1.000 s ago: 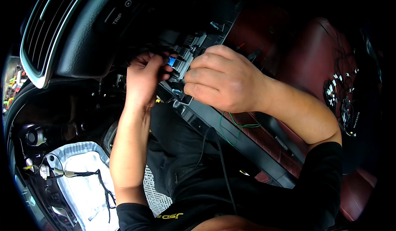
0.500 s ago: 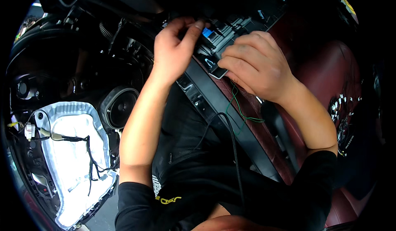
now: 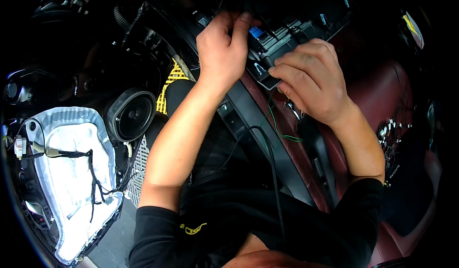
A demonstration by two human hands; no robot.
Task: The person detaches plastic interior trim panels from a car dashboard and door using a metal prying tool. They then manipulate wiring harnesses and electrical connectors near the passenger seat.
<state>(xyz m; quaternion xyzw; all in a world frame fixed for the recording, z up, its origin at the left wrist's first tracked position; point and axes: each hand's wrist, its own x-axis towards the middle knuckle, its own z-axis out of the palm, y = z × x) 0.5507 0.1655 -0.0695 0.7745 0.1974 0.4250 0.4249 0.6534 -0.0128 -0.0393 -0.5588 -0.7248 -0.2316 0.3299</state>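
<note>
A black plastic panel point(image 3: 282, 47) with ribs and metal clips lies across the sill at the car's seat side. My right hand point(image 3: 313, 81) is closed on its near edge, thumb beneath and fingers above. On the panel's left part sits a small blue connector point(image 3: 256, 32). Just left of that connector, my left hand point(image 3: 222, 48) has its thumb and fingertips pinched together at the panel's left end. What lies between those fingertips is too dark and hidden to make out. A thin green wire point(image 3: 276, 120) hangs in a loop below the panel.
To the left stands an opened door with a round black speaker point(image 3: 136, 115), a silver-white liner point(image 3: 79, 148) and a dark wiring harness point(image 3: 93, 172). A dark red seat point(image 3: 377, 96) is at right. A black cable point(image 3: 273, 167) hangs before my body; yellow grating point(image 3: 170, 84) shows beyond the speaker.
The view has shifted, so the panel and both hands appear farther right. My hands keep the same grip on the panel, and more yellow grating shows beside the door.
</note>
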